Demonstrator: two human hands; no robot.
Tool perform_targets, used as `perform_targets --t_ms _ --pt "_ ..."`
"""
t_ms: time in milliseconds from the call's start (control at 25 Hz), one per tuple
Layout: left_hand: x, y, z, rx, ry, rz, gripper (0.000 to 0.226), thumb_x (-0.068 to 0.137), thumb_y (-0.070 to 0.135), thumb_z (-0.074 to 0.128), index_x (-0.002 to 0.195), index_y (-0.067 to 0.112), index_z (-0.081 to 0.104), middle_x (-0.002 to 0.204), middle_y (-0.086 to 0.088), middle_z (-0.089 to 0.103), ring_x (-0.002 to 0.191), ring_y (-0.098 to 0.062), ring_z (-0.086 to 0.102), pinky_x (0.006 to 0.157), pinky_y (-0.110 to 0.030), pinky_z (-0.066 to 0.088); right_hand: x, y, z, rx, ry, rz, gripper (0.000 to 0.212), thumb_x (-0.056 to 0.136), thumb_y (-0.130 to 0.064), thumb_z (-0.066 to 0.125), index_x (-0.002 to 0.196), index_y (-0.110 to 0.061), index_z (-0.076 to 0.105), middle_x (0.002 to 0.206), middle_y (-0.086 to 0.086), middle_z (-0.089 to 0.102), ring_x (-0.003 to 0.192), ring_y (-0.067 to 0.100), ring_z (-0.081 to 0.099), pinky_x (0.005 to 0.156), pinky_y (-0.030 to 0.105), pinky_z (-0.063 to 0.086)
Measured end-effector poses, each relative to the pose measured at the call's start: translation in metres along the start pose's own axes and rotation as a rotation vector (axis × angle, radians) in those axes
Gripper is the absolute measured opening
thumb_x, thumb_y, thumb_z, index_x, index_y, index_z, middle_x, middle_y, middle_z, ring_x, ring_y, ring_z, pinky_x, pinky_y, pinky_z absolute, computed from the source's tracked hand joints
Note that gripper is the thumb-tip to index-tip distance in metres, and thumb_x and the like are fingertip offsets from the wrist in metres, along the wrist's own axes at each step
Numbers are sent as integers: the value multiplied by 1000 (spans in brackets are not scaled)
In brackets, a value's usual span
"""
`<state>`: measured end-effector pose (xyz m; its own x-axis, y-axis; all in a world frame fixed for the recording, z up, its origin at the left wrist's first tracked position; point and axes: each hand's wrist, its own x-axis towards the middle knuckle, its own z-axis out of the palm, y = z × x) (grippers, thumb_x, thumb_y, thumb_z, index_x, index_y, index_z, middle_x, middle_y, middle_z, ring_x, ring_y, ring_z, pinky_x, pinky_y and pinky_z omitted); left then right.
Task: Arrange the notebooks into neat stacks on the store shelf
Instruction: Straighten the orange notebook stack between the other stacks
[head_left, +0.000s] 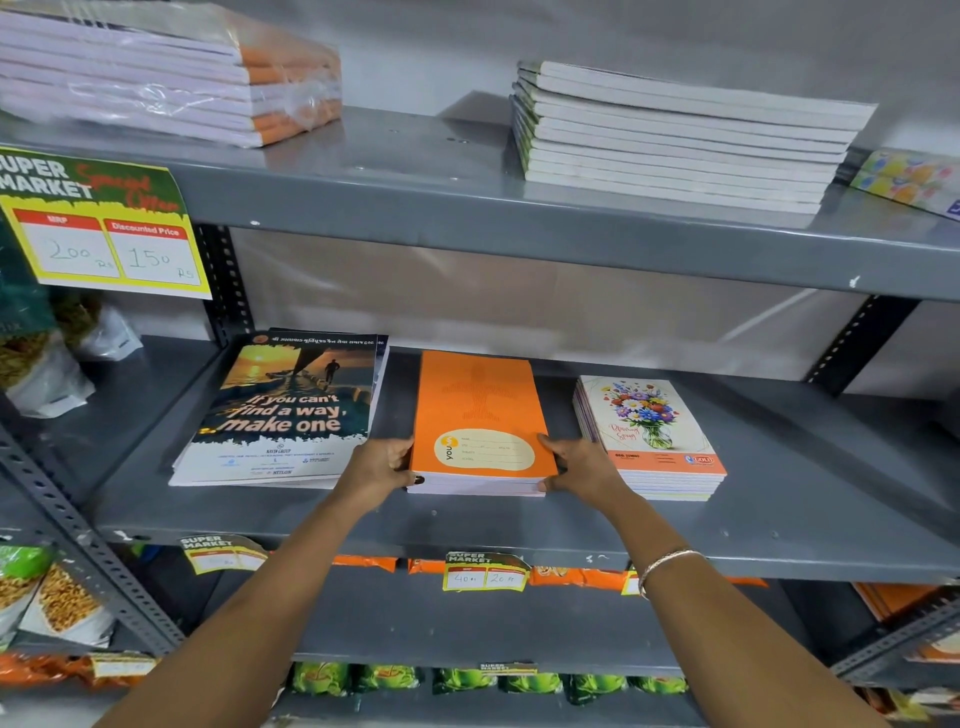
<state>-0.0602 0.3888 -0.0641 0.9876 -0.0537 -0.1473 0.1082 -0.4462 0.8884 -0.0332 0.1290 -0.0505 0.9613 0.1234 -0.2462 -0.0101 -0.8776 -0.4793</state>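
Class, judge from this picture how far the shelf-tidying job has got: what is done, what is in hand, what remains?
Done: the floral stack sits squared on the middle shelf. In hand: the left hand and right hand grip the orange stack by its sides. Left: the sunset-cover stack lies skewed with edges fanned.

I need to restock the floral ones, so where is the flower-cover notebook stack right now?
In the head view, the flower-cover stack sits on the middle shelf, right of centre, just right of the orange stack and beside the right hand.
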Motion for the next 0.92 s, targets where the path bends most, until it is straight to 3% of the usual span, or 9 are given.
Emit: perform_targets --t_ms 240,400,560,680,920 --pt "-1 4 2 -26 36 -31 56 77 -16 60 130 -8 43 134 -24 51 124 -31 52 105 -35 40 0 -4 -3 -31 -7 -12 77 80 -14 71 145 -15 29 134 8 56 124 30 53 109 42 39" --pt "-1 4 -1 -49 -22 -26 75 76 -16 61 141 2 27 138 -10 44 127 -20 45 102 -28 42 -1 -4 -4 -40 -29 -47 76 81 -15 70 145 -13 29 136 7 55 124 30 53 109 42 38" --pt "-1 5 -4 28 -20 -21 61 79 -11 61 134 0 38 138 -21 47 126 -26 50 107 -33 39 0 -2 -6 44 -44 -42 73 81 -10 69 144 -11 31 135 7 55 125 28 52 108 40 38" --pt "-3 3 -3 32 -20 -19 66 79 -10 61 137 -1 33 140 -21 45 130 -28 46 111 -38 35 0 0 -5 95 -43 -31 74 80 -7 69 144 -10 30 137 7 54 126 28 52 108 40 37" --pt "-2 2 1 61 19 -8 48 79 -6 63 125 -3 51 126 -20 61 118 -28 59 105 -38 43 2 1 -3 137 -32 1 78 79 -5 70 144 -9 28 136 9 55 126 28 52 109 41 38"
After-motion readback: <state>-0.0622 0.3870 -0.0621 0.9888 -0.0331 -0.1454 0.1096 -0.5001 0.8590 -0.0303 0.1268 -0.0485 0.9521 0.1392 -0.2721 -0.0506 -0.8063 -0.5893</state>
